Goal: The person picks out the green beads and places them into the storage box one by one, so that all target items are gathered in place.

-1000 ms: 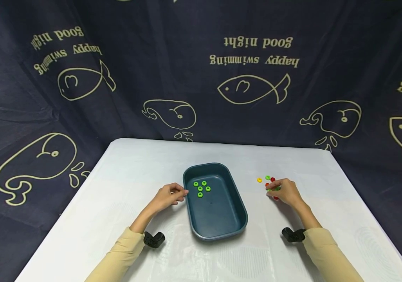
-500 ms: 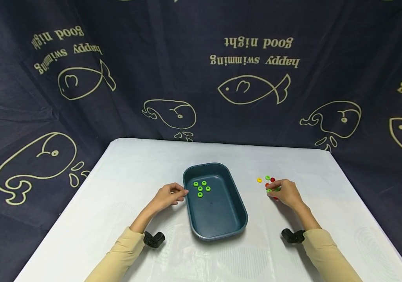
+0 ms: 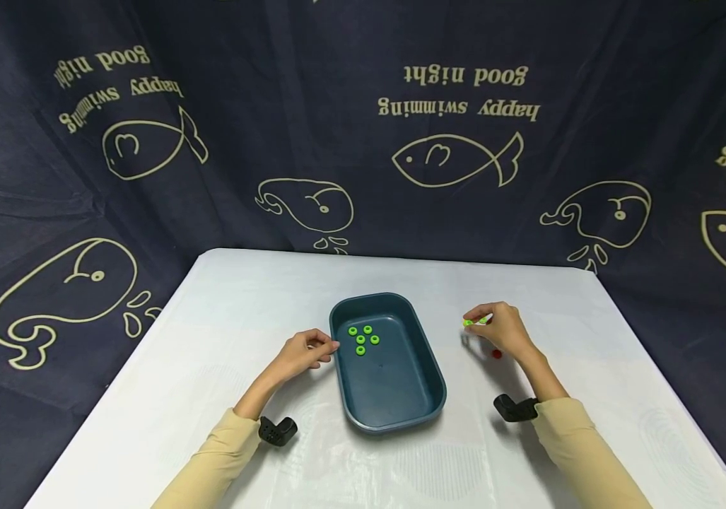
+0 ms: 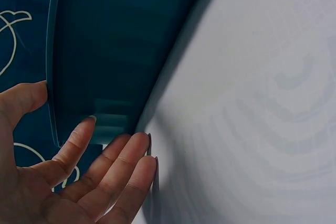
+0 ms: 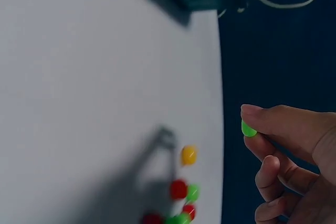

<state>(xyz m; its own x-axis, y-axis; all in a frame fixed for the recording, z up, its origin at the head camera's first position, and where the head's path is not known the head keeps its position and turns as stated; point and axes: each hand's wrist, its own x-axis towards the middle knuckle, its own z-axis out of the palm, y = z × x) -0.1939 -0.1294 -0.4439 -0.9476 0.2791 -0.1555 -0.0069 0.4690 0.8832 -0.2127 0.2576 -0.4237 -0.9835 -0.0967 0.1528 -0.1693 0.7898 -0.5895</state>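
My right hand [image 3: 504,329] pinches a small green ring [image 5: 249,128] between thumb and forefinger, held up off the table. Below it on the white table lie loose pieces: a yellow ring [image 5: 189,155], a red ring [image 5: 178,189], a green ring [image 5: 192,192] and others partly cut off in the right wrist view. My left hand [image 3: 302,352] touches the left side of a dark blue tray [image 3: 388,417], its thumb [image 4: 37,95] at the rim and its relaxed fingers by the outer wall. Several green rings [image 3: 360,340] lie together in the tray's far left part.
A white cloth covers the table [image 3: 261,283]. Behind it hangs a dark curtain [image 3: 363,85] with fish and whale drawings. A black wrist camera [image 3: 278,431] sits on the left wrist and a black wrist camera [image 3: 515,408] on the right.
My right hand has risen off the group of rings and moved slightly left and away from me, with a green ring between its fingertips. The left hand and tray stay put.
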